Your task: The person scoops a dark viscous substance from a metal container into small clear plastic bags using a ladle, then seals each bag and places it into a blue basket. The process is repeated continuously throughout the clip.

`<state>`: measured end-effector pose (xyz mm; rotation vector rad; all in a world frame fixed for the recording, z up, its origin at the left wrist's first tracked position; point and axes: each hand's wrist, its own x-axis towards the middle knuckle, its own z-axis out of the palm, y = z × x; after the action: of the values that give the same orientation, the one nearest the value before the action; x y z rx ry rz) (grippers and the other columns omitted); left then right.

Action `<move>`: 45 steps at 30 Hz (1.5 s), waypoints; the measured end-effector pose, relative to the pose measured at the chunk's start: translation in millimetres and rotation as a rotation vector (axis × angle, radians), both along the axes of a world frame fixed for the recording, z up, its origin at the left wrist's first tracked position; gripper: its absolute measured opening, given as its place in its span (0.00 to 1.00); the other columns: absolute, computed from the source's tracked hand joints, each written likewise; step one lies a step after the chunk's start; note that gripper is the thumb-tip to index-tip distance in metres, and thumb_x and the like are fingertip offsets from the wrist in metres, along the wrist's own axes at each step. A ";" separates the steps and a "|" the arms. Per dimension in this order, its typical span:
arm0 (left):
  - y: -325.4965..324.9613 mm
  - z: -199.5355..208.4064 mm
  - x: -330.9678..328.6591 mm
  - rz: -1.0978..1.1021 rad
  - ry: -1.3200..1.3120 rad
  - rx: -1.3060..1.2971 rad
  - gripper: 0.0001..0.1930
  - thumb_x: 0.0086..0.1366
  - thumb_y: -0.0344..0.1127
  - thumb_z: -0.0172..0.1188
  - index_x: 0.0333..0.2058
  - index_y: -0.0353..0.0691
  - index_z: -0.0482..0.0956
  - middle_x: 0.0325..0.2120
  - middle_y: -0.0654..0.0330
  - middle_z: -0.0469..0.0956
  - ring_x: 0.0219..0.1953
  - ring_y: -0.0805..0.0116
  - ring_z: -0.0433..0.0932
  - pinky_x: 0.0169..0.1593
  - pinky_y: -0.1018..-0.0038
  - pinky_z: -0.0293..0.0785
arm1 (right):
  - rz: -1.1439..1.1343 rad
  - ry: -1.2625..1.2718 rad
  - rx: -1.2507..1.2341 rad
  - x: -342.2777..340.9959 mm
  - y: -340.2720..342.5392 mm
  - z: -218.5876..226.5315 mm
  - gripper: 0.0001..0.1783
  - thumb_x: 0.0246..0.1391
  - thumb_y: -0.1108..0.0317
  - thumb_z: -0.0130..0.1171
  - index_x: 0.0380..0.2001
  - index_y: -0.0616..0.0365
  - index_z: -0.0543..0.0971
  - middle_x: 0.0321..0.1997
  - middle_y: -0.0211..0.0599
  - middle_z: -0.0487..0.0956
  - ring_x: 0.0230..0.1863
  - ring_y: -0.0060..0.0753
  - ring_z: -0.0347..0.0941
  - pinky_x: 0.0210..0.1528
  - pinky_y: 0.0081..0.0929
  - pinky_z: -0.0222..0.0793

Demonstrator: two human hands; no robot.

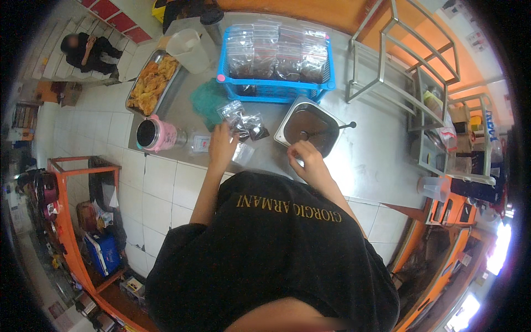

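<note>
Two bare hands work at a steel counter [376,160], seen from above the person's head. The left hand [221,145] pinches a small clear bag [232,113] by its lower edge; the bag is glossy and crumpled, with something dark at its bottom, and stands tilted above the counter just left of a steel pan [308,128]. A second bag [255,126] like it, also dark inside, lies touching the first on its right. An empty flat bag [242,153] lies on the counter under the left wrist. The right hand [304,157] rests at the pan's near rim with fingers curled together; whether they pinch anything cannot be told. One pan holds a dark brown sauce, and one ladle handle [344,126] sticks out over its right rim. Behind, one blue basket [276,88] is packed with filled bags in rows, too many and too overlapped to count. One tray [150,83] of golden fried pieces, one white jug [189,50] and one pink pot [157,134] stand to the left.
</note>
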<state>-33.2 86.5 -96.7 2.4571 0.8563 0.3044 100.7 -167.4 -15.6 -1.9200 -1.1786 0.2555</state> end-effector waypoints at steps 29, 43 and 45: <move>-64.1 105.9 52.2 -0.651 -0.311 -0.326 0.09 0.58 0.38 0.68 0.33 0.39 0.83 0.58 0.58 0.71 0.62 0.57 0.67 0.63 0.61 0.62 | -0.133 0.326 0.093 1.0 8.1 14.6 0.10 0.56 0.74 0.63 0.25 0.63 0.73 0.27 0.33 0.75 0.28 0.20 0.77 0.29 0.20 0.71; -63.2 119.4 56.8 -0.740 -0.192 -0.486 0.07 0.63 0.34 0.59 0.36 0.36 0.77 0.36 0.50 0.80 0.40 0.49 0.80 0.44 0.61 0.74 | -0.127 0.315 0.099 -1.9 5.2 30.7 0.06 0.58 0.76 0.61 0.29 0.66 0.76 0.30 0.37 0.77 0.35 0.29 0.81 0.35 0.24 0.79; -66.7 118.9 57.1 -0.720 -0.163 -0.371 0.08 0.63 0.35 0.58 0.36 0.37 0.75 0.31 0.47 0.79 0.35 0.46 0.79 0.38 0.58 0.73 | -0.187 0.181 0.049 -7.2 8.2 30.0 0.05 0.57 0.74 0.61 0.30 0.65 0.76 0.30 0.41 0.77 0.34 0.36 0.81 0.35 0.29 0.78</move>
<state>23.9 19.8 22.2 2.1745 -0.0685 0.0673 93.6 -159.2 14.4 -1.9054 -0.8738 0.2899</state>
